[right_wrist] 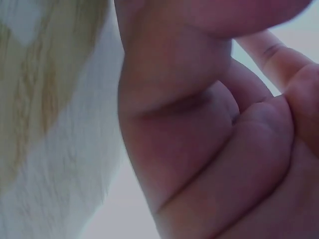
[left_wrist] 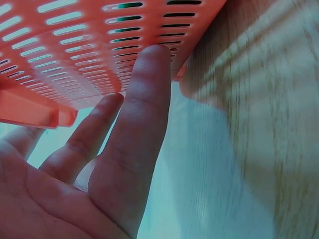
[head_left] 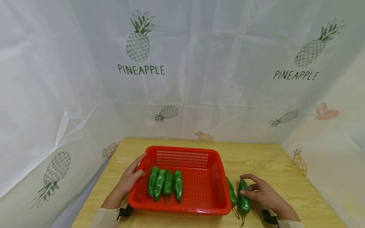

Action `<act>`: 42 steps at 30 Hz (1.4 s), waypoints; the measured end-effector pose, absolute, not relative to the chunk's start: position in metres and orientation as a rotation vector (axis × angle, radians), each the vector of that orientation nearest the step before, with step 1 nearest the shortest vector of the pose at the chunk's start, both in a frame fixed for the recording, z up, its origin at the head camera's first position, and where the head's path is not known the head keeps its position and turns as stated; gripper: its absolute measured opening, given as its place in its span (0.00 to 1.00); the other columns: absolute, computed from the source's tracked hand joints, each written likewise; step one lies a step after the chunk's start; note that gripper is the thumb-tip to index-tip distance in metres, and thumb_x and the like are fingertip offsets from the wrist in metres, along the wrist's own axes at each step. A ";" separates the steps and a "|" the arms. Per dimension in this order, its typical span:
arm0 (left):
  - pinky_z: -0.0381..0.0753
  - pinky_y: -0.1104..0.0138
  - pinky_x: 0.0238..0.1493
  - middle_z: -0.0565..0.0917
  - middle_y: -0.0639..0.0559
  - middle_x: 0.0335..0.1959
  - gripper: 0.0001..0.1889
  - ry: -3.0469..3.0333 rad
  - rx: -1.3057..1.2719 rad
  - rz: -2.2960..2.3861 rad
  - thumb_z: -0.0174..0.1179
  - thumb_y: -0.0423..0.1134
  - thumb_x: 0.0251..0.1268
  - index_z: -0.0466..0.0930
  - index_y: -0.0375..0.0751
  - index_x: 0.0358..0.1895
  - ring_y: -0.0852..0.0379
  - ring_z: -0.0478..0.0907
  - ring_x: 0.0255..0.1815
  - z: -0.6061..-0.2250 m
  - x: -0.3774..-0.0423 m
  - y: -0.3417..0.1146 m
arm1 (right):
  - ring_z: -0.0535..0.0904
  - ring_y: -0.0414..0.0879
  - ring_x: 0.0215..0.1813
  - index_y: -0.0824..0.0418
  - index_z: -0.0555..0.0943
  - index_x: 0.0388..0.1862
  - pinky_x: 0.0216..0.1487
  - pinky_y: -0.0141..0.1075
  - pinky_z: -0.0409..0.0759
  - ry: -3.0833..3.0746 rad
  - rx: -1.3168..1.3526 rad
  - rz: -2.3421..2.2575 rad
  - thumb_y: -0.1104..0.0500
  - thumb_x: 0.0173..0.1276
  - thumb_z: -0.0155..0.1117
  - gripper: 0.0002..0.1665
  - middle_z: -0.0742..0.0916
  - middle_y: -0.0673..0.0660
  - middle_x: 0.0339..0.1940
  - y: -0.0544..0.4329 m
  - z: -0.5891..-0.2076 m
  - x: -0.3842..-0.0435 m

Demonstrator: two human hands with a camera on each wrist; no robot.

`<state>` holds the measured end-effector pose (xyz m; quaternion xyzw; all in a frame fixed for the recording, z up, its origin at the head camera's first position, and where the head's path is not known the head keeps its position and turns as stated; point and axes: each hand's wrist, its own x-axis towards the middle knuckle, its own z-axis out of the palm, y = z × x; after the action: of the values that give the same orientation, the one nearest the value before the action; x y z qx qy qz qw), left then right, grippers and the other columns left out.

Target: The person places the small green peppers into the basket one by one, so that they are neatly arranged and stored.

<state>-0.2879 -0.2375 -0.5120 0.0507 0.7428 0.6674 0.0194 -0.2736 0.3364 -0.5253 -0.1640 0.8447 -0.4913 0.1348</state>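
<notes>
A red plastic basket with slotted walls stands on the table. Several green chili peppers lie side by side in its left half. My left hand holds the basket's left side, thumb at the rim. In the left wrist view its fingers lie against the outer slotted wall. To the right of the basket, my right hand grips a green pepper between thumb and fingers, stem end toward me. Another green pepper lies between that one and the basket, partly hidden by the basket wall. Curled fingers fill the right wrist view.
The wood-grain table extends behind and to the right of the basket. White sheeting printed with pineapples hangs around its back and sides.
</notes>
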 end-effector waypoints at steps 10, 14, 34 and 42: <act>0.90 0.48 0.40 0.79 0.32 0.67 0.42 2.318 0.137 2.076 0.55 0.28 0.66 0.63 0.66 0.82 0.39 0.87 0.49 -0.511 -0.287 -0.236 | 0.75 0.44 0.22 0.64 0.62 0.80 0.22 0.37 0.78 2.489 -0.347 -1.394 0.51 0.76 0.69 0.43 0.87 0.61 0.30 0.334 -0.513 -0.271; 0.90 0.48 0.40 0.79 0.32 0.66 0.42 2.323 0.131 2.075 0.55 0.28 0.66 0.63 0.65 0.82 0.39 0.87 0.48 -0.511 -0.287 -0.235 | 0.75 0.43 0.24 0.63 0.62 0.81 0.22 0.37 0.77 2.478 -0.373 -1.382 0.51 0.76 0.69 0.43 0.86 0.62 0.31 0.336 -0.506 -0.270; 0.90 0.48 0.41 0.77 0.31 0.69 0.42 2.302 0.160 2.072 0.55 0.29 0.66 0.62 0.68 0.82 0.38 0.87 0.49 -0.510 -0.289 -0.239 | 0.82 0.50 0.31 0.54 0.66 0.81 0.24 0.41 0.79 2.571 -0.578 -1.322 0.52 0.75 0.70 0.40 0.89 0.62 0.41 0.318 -0.438 -0.280; 0.90 0.48 0.41 0.76 0.31 0.69 0.42 2.301 0.160 2.071 0.55 0.30 0.67 0.62 0.68 0.82 0.38 0.86 0.50 -0.511 -0.288 -0.239 | 0.83 0.55 0.36 0.50 0.67 0.81 0.25 0.40 0.76 2.547 -0.558 -1.399 0.52 0.74 0.72 0.40 0.87 0.65 0.47 0.295 -0.411 -0.286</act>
<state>-0.2878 -0.2389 -0.5110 0.0516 0.7420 0.6681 0.0208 -0.2858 0.2951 -0.4110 -0.1876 0.8572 -0.4709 0.0910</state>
